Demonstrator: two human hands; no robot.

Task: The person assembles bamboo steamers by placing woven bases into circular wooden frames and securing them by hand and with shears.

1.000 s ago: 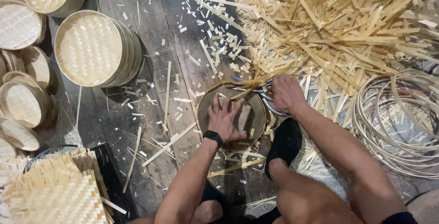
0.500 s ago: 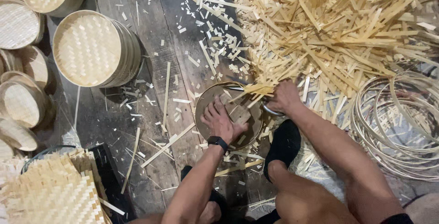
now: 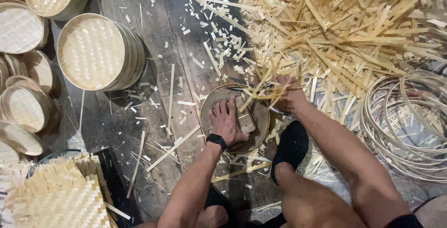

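Dark, worn floorboards (image 3: 153, 69) carry everything, littered with pale offcuts. At centre frame lies a round bamboo tray (image 3: 235, 116); the left hand (image 3: 226, 121), a black watch (image 3: 216, 140) on its wrist, presses flat and spread upon it. The right hand (image 3: 289, 96) is closed around a bundle of bamboo strips (image 3: 260, 88) at the tray's upper edge, possibly with a blade, though blur hides it. This looks like the trimming step; the next cut calls for steady downward pressure on the tray. Beyond, a heap of bamboo slats (image 3: 344, 27) fills the upper right, coiled bamboo hoops (image 3: 409, 121) lie right, stacked woven lids (image 3: 93, 51) upper left, woven mats (image 3: 56, 200) lower left.
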